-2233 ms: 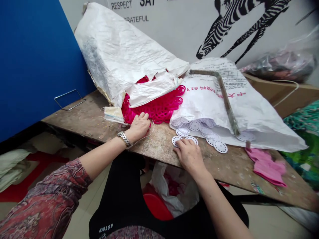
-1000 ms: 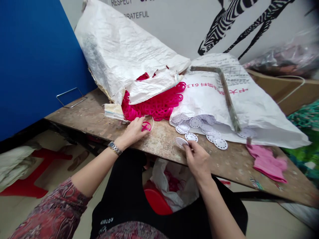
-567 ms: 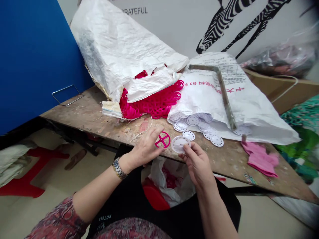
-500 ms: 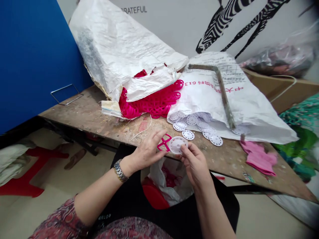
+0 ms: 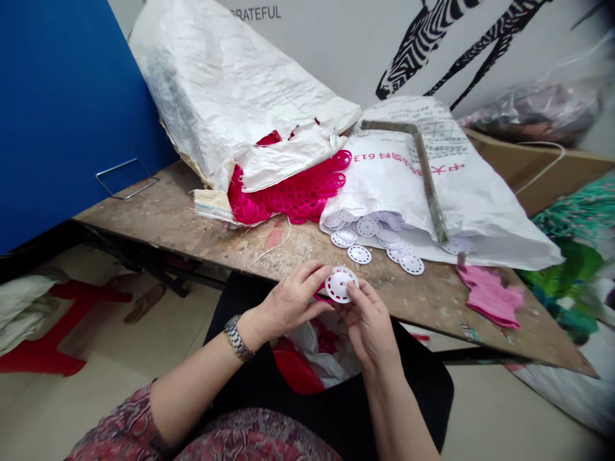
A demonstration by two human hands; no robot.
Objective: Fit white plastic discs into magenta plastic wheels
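Between my hands, at the table's front edge, a white slotted disc (image 5: 341,285) lies over a pink plastic piece (image 5: 321,293), which it mostly covers. My left hand (image 5: 293,299) grips the pink piece between thumb and fingers. With thumb and fingers, my right hand (image 5: 368,320) pinches the white disc from its right side. Several more white discs (image 5: 359,254) lie on the table at the mouth of a white printed sack (image 5: 384,186). Many pink pieces (image 5: 293,195) spill from another white sack (image 5: 230,96) at the back left.
A bent metal bar (image 5: 426,173) rests on the printed sack. Pink cloth (image 5: 494,296) lies on the wooden table (image 5: 216,246) at the right. Below the table edge, a red container (image 5: 295,368) with a white liner holds pink pieces. A red stool (image 5: 91,294) stands at left.
The white disc has come over the pink piece, which showed beside it earlier. My hands have drawn closer together. The whole view has shifted slightly.
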